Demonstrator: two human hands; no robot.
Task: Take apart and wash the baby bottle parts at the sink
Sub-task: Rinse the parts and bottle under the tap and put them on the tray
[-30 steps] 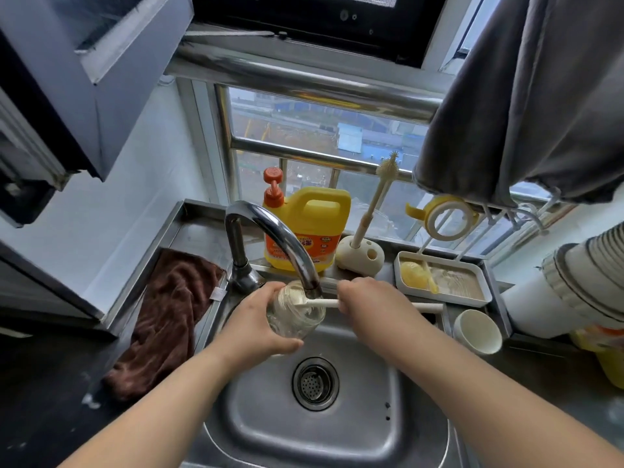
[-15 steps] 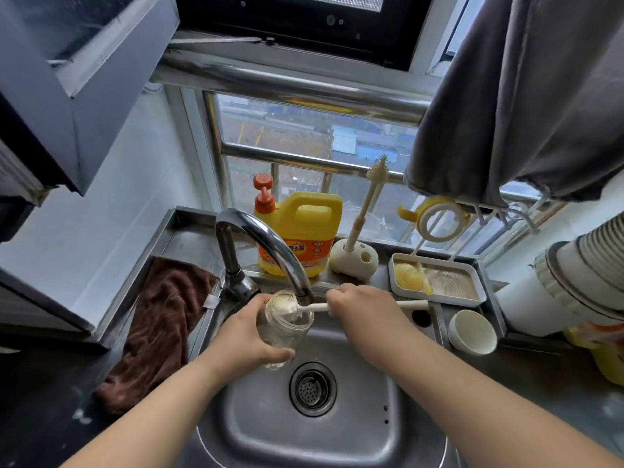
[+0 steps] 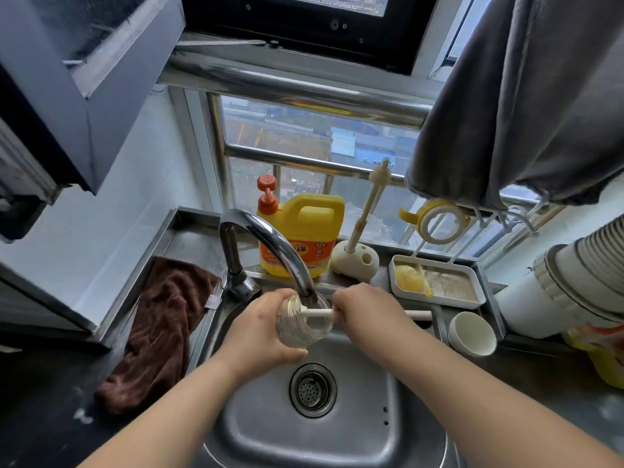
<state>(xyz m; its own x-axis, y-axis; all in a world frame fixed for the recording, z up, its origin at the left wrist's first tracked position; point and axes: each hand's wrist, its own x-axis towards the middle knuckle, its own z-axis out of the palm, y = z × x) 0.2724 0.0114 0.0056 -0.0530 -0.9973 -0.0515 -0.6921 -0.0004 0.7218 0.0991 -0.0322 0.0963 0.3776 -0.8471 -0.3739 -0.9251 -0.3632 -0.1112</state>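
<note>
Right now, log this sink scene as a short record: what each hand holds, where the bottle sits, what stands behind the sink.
left hand: left hand grips the clear bottle, tilted on its side under the faucet
right hand: right hand grips the white brush handle, brush end inside the bottle
sink: steel sink, drain strainer uncovered
back ledge: yellow detergent jug, second brush in a holder, white tray
left of sink: brown towel
water flow: cannot tell
</note>
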